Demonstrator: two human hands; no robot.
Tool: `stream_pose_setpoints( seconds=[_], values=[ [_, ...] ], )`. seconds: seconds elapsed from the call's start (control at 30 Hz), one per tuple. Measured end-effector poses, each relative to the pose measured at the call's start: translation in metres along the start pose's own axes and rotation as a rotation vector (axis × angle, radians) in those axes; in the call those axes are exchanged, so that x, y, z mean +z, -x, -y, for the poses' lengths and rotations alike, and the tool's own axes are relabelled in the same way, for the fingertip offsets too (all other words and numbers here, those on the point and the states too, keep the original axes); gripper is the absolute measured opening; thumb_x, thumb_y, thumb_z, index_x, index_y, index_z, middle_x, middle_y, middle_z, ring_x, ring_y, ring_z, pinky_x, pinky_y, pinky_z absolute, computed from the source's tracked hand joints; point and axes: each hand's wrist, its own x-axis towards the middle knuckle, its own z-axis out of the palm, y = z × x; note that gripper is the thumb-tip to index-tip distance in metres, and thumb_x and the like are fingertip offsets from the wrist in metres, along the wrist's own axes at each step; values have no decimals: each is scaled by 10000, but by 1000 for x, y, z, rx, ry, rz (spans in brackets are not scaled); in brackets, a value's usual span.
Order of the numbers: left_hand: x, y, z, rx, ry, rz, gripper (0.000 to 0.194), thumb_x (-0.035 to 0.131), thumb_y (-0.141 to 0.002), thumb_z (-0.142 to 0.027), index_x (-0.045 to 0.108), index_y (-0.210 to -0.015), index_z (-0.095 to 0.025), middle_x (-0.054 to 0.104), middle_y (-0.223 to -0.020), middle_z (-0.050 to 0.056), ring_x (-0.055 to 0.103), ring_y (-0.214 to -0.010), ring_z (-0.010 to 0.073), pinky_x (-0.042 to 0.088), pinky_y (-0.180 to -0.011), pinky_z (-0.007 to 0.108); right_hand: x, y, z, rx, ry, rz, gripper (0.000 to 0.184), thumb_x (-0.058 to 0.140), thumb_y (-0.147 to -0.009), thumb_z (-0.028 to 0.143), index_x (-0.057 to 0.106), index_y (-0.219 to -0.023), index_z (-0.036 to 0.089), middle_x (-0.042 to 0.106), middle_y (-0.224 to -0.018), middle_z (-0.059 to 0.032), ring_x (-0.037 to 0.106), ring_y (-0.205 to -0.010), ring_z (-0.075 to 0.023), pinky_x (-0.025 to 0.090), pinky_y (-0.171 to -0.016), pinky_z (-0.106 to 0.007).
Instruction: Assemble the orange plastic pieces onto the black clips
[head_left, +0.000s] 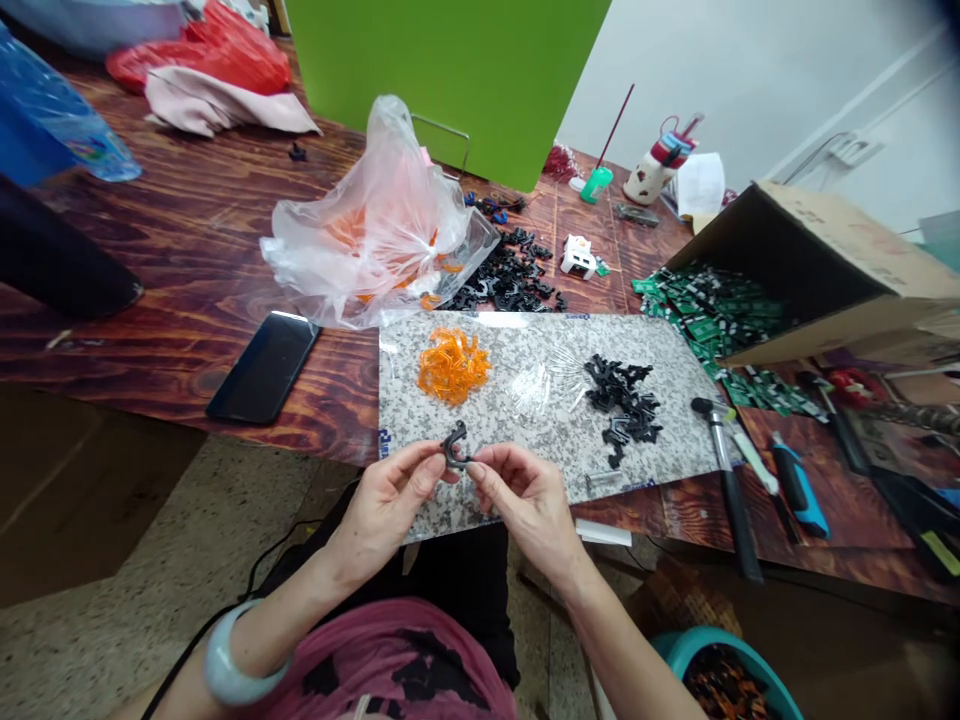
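Both hands meet over the near edge of a speckled grey mat point(525, 450). My left hand point(390, 500) and my right hand point(525, 500) each pinch one small curved black plastic clip point(454, 446) between fingertips. On the mat lie a heap of small orange parts point(452, 366), a scatter of clear parts point(534, 388) and a pile of black clips point(624, 405).
A clear bag with orange parts point(379, 230) and more black clips point(510, 280) sit behind the mat. A black phone point(264, 366) lies left. A tipped cardboard box point(817, 270) spills green boards point(697, 310); a hammer point(731, 480) and tools lie right. A teal bin point(712, 670) stands below.
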Motion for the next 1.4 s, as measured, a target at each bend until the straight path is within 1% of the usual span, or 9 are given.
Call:
stream_pose_setpoints(
  seconds=[0.17, 0.3, 0.4, 0.63, 0.9, 1.0, 1.17, 1.3, 1.4],
  values=[
    [3, 1, 1, 15, -48, -38, 251, 540, -859, -346, 695, -900, -153, 621, -681, 2, 542, -613, 132, 450, -601, 213, 2, 0, 3, -25, 40, 24, 220, 611, -814, 383, 610, -816, 164, 605, -672, -3, 560, -568, -104, 472, -503, -203],
    [0, 0, -10, 31, -138, 163, 248, 451, -912, -294, 655, -856, -165, 641, -748, 12, 576, -678, 138, 451, -653, 210, -12, -7, 16, -161, 260, -25, 200, 576, -846, 351, 640, -913, 173, 654, -826, -37, 606, -714, -129, 487, -611, -224],
    [-2, 0, -14, 71, -242, 268, 239, 424, -925, -270, 619, -828, -171, 619, -736, 5, 563, -685, 139, 429, -656, 214, -15, -12, 25, -221, 359, 99, 172, 557, -862, 307, 664, -894, 176, 658, -848, -33, 603, -767, -133, 475, -667, -231],
    [-1, 6, -2, 77, -237, 119, 225, 435, -918, -316, 539, -771, -181, 469, -679, -30, 451, -618, 119, 393, -583, 209, -5, -7, 20, -161, 283, 126, 165, 551, -867, 325, 612, -865, 172, 605, -730, 5, 535, -634, -103, 430, -585, -207],
    [3, 12, 4, 162, -201, 84, 295, 422, -924, -284, 524, -669, -177, 471, -601, -38, 462, -561, 105, 377, -566, 207, 9, 0, 15, -432, 442, 13, 152, 461, -894, 204, 513, -754, 180, 504, -669, 11, 466, -607, -108, 380, -581, -227],
    [0, 12, 6, 136, -172, 63, 316, 439, -916, -302, 532, -644, -171, 476, -580, -38, 456, -549, 103, 372, -560, 208, 8, -5, 15, -444, 461, 24, 176, 468, -894, 217, 528, -733, 177, 511, -649, 11, 467, -597, -107, 378, -574, -227],
    [-3, 5, 15, -62, 13, 36, 302, 458, -902, -404, 587, -768, -167, 464, -612, -41, 417, -550, 98, 358, -514, 194, -12, -50, 21, -381, 495, 255, 171, 538, -879, 295, 639, -797, 184, 645, -742, 1, 547, -642, -108, 408, -586, -217],
    [0, 1, 21, -138, 129, 12, 329, 494, -873, -469, 567, -760, -169, 459, -645, -43, 405, -563, 87, 348, -511, 179, -24, -112, 21, -404, 662, 6, 199, 516, -887, 318, 661, -887, 183, 682, -837, -23, 574, -669, -120, 429, -637, -232],
    [1, 1, 22, -168, 183, 4, 354, 487, -869, -498, 567, -777, -166, 462, -656, -40, 406, -578, 88, 354, -525, 181, -20, -148, 17, -388, 738, -55, 194, 557, -858, 323, 675, -896, 174, 683, -800, -39, 578, -667, -136, 426, -658, -250]
  ],
)
